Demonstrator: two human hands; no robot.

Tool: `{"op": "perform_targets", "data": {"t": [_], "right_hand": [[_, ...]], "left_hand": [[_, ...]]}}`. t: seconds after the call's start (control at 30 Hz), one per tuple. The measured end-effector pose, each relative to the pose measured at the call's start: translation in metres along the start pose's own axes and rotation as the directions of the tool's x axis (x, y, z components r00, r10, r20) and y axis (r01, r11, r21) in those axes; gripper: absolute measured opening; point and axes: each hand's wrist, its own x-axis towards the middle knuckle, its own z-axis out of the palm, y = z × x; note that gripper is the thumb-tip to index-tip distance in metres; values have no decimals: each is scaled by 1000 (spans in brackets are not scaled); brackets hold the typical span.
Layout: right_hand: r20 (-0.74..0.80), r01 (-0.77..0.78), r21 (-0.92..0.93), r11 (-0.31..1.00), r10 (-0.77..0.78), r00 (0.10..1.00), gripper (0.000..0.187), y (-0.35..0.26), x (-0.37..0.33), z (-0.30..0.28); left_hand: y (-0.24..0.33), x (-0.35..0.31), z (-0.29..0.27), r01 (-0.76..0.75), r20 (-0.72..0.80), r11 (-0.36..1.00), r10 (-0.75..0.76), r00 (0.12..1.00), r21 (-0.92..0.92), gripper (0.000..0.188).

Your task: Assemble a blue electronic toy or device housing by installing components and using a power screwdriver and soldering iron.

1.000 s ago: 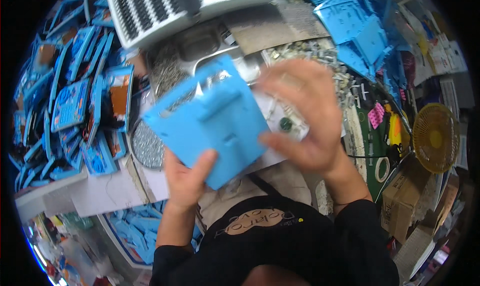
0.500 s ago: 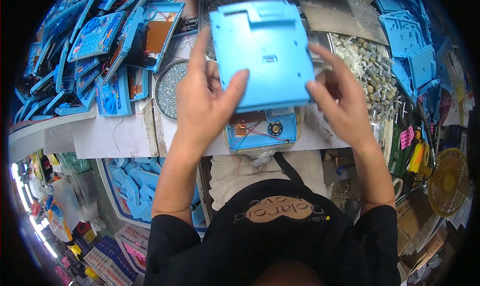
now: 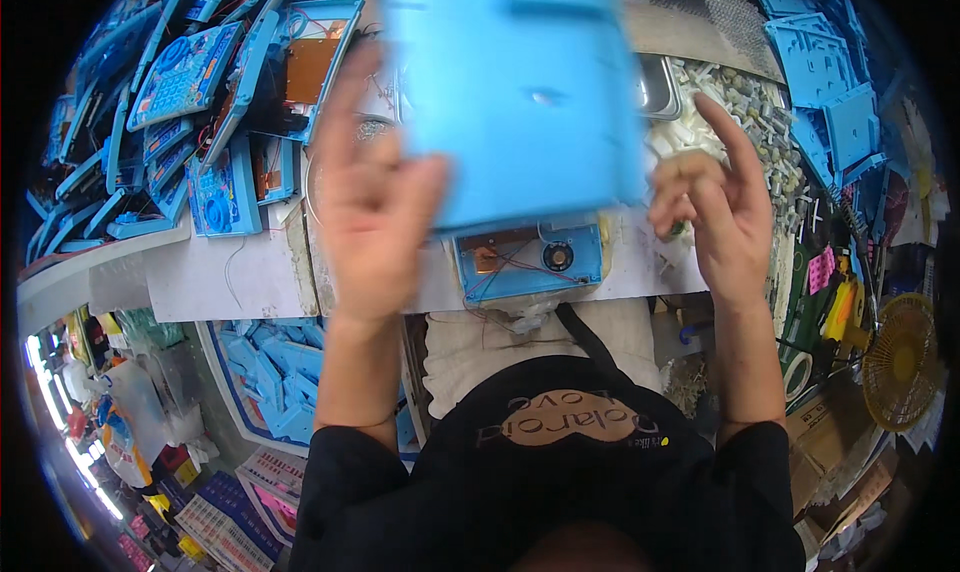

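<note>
A light blue plastic casing panel (image 3: 520, 102), blurred by motion, is lifted above the bench in front of me. The thumb of my left hand (image 3: 375, 202) overlaps its left edge, with the other fingers smeared beside it. My right hand (image 3: 718, 192) is off the panel, to its right. Its index finger points up while the others curl in; a small dark spot shows at their tips, too small to name. Below the panel lies an open blue casing (image 3: 530, 262) with a round black speaker, thin wires and a brown board inside.
Blue casings with keypads (image 3: 185, 72) are piled at the left. A round dish of small metal parts (image 3: 372, 130) is partly hidden by my left hand. White and grey small parts (image 3: 755, 137) heap at the right, beside stacked blue panels (image 3: 850, 127) and a yellow-brown basket (image 3: 900, 357).
The panel has moved up and nearer the camera. My right hand has let go of its right edge and drawn away to the right. My left hand has shifted slightly left.
</note>
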Motion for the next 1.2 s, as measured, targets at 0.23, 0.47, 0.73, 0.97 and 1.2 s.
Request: {"op": "perform_targets", "data": {"t": [0.23, 0.47, 0.73, 0.97, 1.2], "right_hand": [[202, 32, -528, 849, 88, 975, 36, 33, 34, 25], [54, 50, -598, 800, -21, 998, 26, 50, 29, 47], [-112, -73, -281, 957, 43, 993, 30, 30, 26, 51], [37, -83, -125, 989, 88, 995, 52, 10, -5, 25], [144, -24, -410, 912, 91, 985, 50, 41, -53, 7]], "left_hand": [[40, -22, -69, -110, -382, 940, 236, 894, 322, 69], [18, -32, -59, -106, -424, 957, 217, 879, 270, 71], [4, -24, -48, -97, -379, 972, 174, 909, 212, 70], [-2, -29, 5, 146, -155, 970, -117, 981, 193, 72], [-13, -52, 0, 50, 84, 579, -203, 976, 814, 75]]}}
